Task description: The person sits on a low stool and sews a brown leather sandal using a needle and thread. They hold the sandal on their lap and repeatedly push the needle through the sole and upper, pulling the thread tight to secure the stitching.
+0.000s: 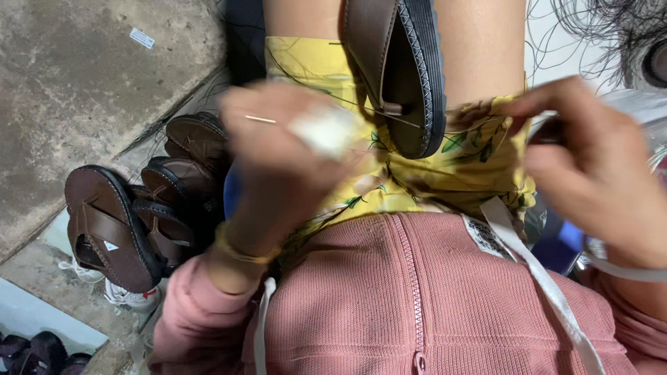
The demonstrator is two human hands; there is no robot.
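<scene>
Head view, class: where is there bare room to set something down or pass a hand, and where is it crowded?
Free: the bare concrete slab upper left, bordered by the pile of brown sandals. Crowded: the lap, where the left hand and right hand flank the clamped sandal over yellow cloth.

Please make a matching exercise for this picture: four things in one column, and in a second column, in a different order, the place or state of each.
Things:
1. sandal
2. left hand
3. pile of sandals
4. right hand

Places or states:
A. on the floor, at the left of the picture
B. held between the knees, sole edge facing up
C. holds a needle, blurred by motion
D. raised at the right, beside the yellow floral cloth

Pairs: 1-B, 2-C, 3-A, 4-D
</scene>
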